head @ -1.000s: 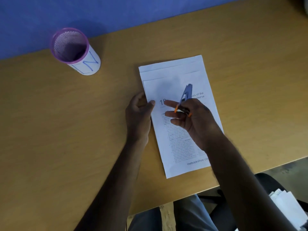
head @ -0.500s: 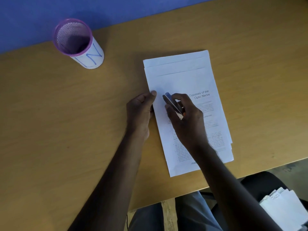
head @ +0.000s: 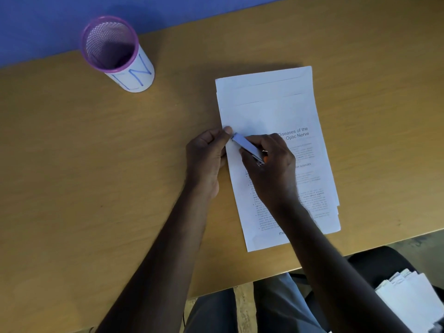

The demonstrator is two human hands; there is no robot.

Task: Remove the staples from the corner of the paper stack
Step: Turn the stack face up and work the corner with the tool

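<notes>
Paper stack [head: 274,111] lying on surface [head: 96,188] | left edge pinned by left hand [head: 206,159] | staple remover [head: 247,147] gripped in right hand [head: 271,169] fingers, tip set at edge | staples unseen; removal judged barely begun

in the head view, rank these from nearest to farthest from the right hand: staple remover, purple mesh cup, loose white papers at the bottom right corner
Measured from the right hand:
1. Staple remover: held in that hand, its tip at the left edge of the paper stack.
2. Loose white papers: below the desk edge, to the lower right.
3. Purple mesh cup: far upper left of the desk, by the blue wall.
</notes>
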